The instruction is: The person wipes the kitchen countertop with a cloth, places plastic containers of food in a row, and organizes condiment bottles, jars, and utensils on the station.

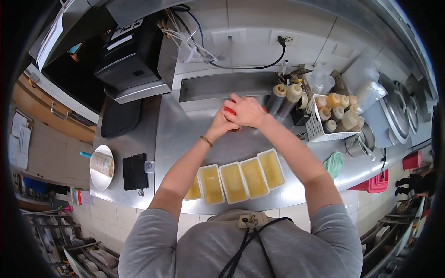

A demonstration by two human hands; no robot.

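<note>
My left hand (223, 124) and my right hand (246, 111) are close together over the middle of the steel counter, both closed around a red-topped container (230, 110). My fingers cover most of it, so its exact kind is hidden. Closer to my body stands a row of several white rectangular tubs (233, 183) with a yellow filling, apart from my hands. My left forearm partly covers the leftmost tub.
A steel trough (227, 88) runs along the wall. To the right are squeeze bottles (292, 99), a white basket (320, 127) of bottles and a green cloth (333, 164). At left lie a white plate (95, 180), a black case (134, 172) and a dark tray (120, 116).
</note>
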